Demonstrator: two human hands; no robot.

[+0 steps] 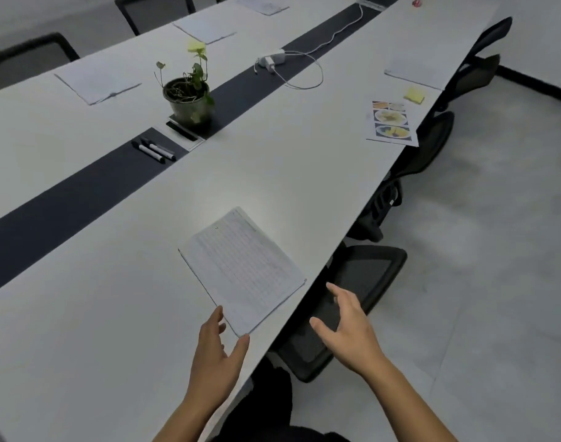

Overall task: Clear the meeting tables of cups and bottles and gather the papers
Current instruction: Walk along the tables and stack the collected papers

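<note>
A stack of lined papers (244, 269) lies on the white meeting table (97, 314) close to its near edge. My left hand (217, 349) is open at the stack's near corner, thumb and fingertips just at the paper's edges. My right hand (346, 327) hovers open past the table edge, above a black chair seat, holding nothing. Further along the table lie a sheet with food pictures (391, 124), a yellow sticky pad (414, 96) and another paper (414, 71). Three more papers lie across the dark centre strip (98, 81), (204, 28), (262, 4).
A potted plant (190, 97) stands on the dark centre strip, with markers (153, 149) to its left and a white charger with cable (272, 60) to its right. Black chairs (352, 301) are tucked along the right edge. A small red object (416, 2) sits far off.
</note>
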